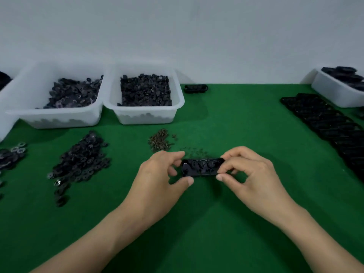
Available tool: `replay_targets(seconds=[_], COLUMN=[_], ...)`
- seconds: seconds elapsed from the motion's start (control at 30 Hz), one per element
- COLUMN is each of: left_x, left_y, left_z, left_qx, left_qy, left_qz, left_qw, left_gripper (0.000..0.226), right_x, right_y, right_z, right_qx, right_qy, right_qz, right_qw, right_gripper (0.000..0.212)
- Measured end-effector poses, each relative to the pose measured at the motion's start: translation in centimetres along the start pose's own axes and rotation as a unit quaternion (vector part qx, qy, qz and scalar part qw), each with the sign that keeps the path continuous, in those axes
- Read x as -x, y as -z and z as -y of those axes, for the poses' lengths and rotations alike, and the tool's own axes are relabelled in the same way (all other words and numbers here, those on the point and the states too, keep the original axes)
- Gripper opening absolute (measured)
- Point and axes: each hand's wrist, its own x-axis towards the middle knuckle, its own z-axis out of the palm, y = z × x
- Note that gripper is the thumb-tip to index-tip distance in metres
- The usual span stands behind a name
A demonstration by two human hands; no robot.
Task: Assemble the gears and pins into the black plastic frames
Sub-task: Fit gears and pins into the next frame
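- The black frame point(202, 167) is pinched at its left end by the left hand point(165, 174). The thumb is put on the near edge and the curled fingers on the far edge.
- The right end of the frame is pinched the same way by the right hand point(250, 172), with the thumb near and the fingers bent over the far side.
- The frame is probably held by its two ends so that the middle is left bare and the small gears point(203, 164) inside can be looked at (this is only guessed from the grip).
- The long side of the frame is turned left to right, across the body. Its open face is tipped up, so the round gears can be seen from above.
- It cannot be told if the frame is resting on the green mat point(197, 223) or is lifted a little off it.
- A few loose pins point(195, 151) are scattered just behind the frame, close enough to be picked up fast.
- A bigger heap of pins point(160, 141) is seen behind the frame and a bit to its left.
- A heap of gears point(82, 160) is spread well to the left of the frame.
- Two white tubs point(143, 115) of dark parts are set far behind the frame, to the left.
- A row of frames point(331, 127) is lined up well to the right of the frame.
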Motion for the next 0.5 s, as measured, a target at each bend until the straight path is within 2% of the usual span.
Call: replay_targets(seconds=[0.13,0.3,0.5], left_x=[-5.2,-12.3,-19.4], left_y=[-1.8,-5.3,-7.7], left_z=[-1.7,-2.7,-1.2], left_qx=[0.132,0.124,0.149], left_qy=[0.064,0.085,0.147], left_qz=[0.022,0.021,-0.028], left_qw=[0.989,0.988,0.977], left_gripper=[0.053,0.051,0.046], right_x=[-5.9,-12.7,-19.1], right_y=[0.6,-0.6,-3.4], right_z=[-2.8,-7.4,-12.0], right_qx=[0.011,0.014,-0.009], right_qy=[-0.010,-0.022,-0.041], right_qz=[-0.078,-0.113,-0.111], right_qw=[0.997,0.993,0.993], right_gripper=[0.012,0.010,0.008])
